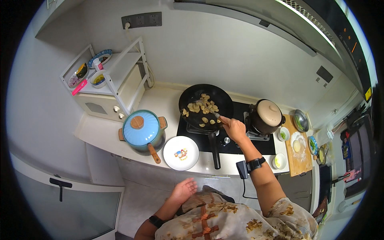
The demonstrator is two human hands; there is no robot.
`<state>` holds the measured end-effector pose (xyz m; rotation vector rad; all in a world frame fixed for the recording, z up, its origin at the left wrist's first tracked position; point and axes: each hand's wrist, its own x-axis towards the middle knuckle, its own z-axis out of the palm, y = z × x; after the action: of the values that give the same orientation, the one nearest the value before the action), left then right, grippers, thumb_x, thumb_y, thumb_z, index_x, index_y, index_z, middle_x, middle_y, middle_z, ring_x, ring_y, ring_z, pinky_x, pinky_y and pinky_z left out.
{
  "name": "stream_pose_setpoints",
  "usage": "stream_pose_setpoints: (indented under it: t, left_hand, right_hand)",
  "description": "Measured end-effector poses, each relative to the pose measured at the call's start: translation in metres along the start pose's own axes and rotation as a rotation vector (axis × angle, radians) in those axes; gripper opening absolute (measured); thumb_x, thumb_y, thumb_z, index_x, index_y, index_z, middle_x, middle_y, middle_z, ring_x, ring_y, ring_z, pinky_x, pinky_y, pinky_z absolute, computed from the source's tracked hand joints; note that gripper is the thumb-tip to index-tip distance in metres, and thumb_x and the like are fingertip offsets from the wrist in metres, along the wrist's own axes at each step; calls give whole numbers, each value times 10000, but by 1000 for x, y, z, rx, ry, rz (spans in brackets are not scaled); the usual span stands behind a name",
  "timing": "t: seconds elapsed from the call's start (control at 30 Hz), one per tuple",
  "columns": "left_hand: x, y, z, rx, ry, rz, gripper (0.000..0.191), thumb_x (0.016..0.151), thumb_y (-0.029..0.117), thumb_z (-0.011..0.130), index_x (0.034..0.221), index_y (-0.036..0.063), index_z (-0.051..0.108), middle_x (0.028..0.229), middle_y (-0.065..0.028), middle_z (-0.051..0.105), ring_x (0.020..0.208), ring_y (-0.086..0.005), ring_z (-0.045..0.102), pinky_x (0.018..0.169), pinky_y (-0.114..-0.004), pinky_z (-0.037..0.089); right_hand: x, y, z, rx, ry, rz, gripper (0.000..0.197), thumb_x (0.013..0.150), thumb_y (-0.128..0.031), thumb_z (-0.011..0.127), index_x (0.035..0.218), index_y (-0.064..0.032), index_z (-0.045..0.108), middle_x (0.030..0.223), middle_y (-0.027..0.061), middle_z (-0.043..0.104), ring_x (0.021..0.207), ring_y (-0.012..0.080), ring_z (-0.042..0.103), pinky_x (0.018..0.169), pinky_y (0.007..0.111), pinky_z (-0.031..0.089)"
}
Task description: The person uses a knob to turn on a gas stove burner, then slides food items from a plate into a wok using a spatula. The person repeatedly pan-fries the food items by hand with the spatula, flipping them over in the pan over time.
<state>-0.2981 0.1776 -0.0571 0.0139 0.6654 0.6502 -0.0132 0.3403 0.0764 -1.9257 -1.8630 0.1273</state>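
Observation:
My right hand (235, 129) grips the handle of a spatula (216, 115), whose far end lies among browned, sliced food pieces (205, 120) in a black wok (223, 103). The wok sits over the left burner of a black gas hob (240, 108), its handle pointing towards me. My left hand (185, 187) holds nothing, its fingers slightly curled apart, in front of the counter's edge. Between that hand and the wok lies a white plate (192, 151) with a printed picture. At its left stands a pot with a blue lid (148, 120), above a metal pan with a wooden handle.
A dark pot with a beige lid (268, 115) stands on the right burner. Further right are small bowls (279, 161) and a wooden board (295, 169) with dough and flour. A white shelf (124, 63) holding dishes stands at the left. The range hood (240, 15) hangs overhead.

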Motion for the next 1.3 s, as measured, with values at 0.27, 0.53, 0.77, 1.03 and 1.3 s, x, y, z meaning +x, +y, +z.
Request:
stream_pose_setpoints:
  t: [0.27, 0.53, 0.77, 1.03, 1.3]
  left_hand:
    - [4, -3, -10, -13, 16, -18, 244, 907, 252, 480, 1053, 65, 536, 960, -85, 596, 888, -206, 549, 789, -340, 439]
    - [16, -1, -2, 4, -9, -76, 249, 898, 235, 488, 1058, 50, 533, 956, -92, 590, 883, -223, 549, 776, -348, 445]
    - [7, 2, -2, -14, 41, -41, 256, 894, 222, 493, 1070, 40, 530, 961, -96, 585, 882, -225, 549, 780, -350, 443]
    - [5, 3, -1, -17, 14, -28, 247, 903, 222, 488, 1060, 36, 529, 949, -100, 586, 870, -222, 550, 766, -349, 449]
    - [-5, 2, -5, -19, 70, 4, 251, 910, 234, 483, 1060, 38, 527, 951, -100, 590, 871, -220, 549, 763, -347, 450]
  right_hand:
    - [-51, 2, -109, -44, -136, 83, 300, 745, -107, 634, 1035, -176, 666, 893, 104, 661, 793, 260, 647, 677, 311, 501]
    - [-52, 6, -76, -144, -69, 88, 254, 751, -172, 642, 1003, -180, 679, 812, 142, 648, 731, 302, 627, 649, 350, 499]
    - [-47, 84, -9, 685, 147, 451, 421, 830, -177, 607, 1214, -21, 535, 824, 84, 661, 698, 155, 605, 670, 303, 481]
    - [-23, 38, 26, 1214, -278, 954, 303, 918, -308, 457, 1173, -168, 540, 540, -37, 379, 395, 73, 279, 414, 249, 329]
    - [-55, 6, -41, 933, -274, 517, 425, 869, -189, 560, 1269, -59, 495, 595, -84, 432, 462, 16, 348, 400, 176, 278]
